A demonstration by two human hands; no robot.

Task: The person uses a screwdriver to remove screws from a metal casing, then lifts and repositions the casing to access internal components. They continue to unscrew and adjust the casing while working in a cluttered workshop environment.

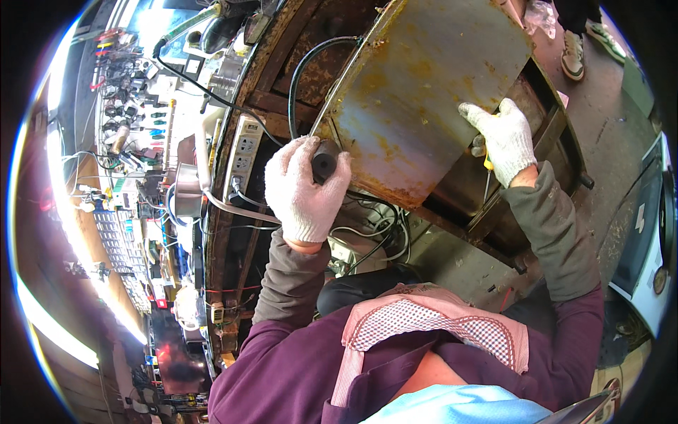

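Note:
My left hand [304,191], in a white knit glove, has its fingers wrapped round a black cylinder [325,162] with a small dark hole in its end. It is at the near left corner of a rust-stained metal panel [417,92]. My right hand [503,138], gloved the same way, grips a screwdriver [488,167] with a yellow handle; its thin shaft points down toward me. The index finger and thumb stretch over the panel's right edge. Beside the panel, a dark metal frame [508,201] lies open.
To the left stands a power strip [244,152] on a worn wooden bench edge, with tools and parts behind it. A black hose [293,92] loops to the panel. Tangled cables [385,230] lie below it. Another person's shoe [573,55] shows at the upper right.

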